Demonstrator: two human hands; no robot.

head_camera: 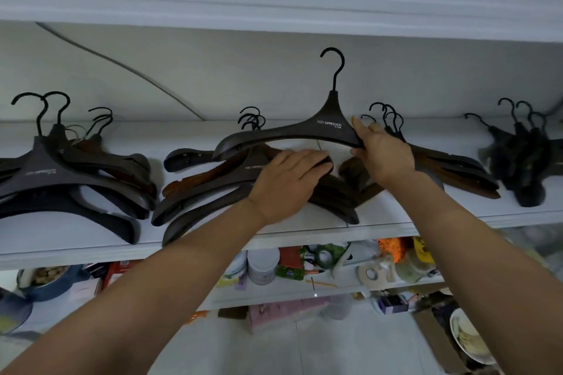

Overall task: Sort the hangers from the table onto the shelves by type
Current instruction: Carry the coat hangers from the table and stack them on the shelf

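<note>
Hangers [195, 192] crowd the white shelf [91, 240] in separate heaps, and both bare forearms are stretched up and forward to it from the bottom of the frame. The right hand [384, 153] has the black hanger [304, 131] by its right arm, fingers over the top edge and thumb tucked underneath, clamped on. That hanger is lifted clear above the middle pile [182, 207], hook pointing up toward the wall, white lettering showing on its neck, its left arm dipping toward the heap. The left hand [289, 183] lies flat, palm down, fingers straight and slightly spread, resting on the dark hangers of that middle pile and holding nothing. The two hands are near each other but apart, the left lower. Off to the left sits a grey-black pile [76, 179]; just behind the right wrist, brown hangers [457, 169] fan out; at the far right, a cluster of dark hangers [524, 161], blurred. Below, a lower shelf [274, 294] carries a white tub [263, 265] and a tape roll [370, 274] among mixed clutter.
</note>
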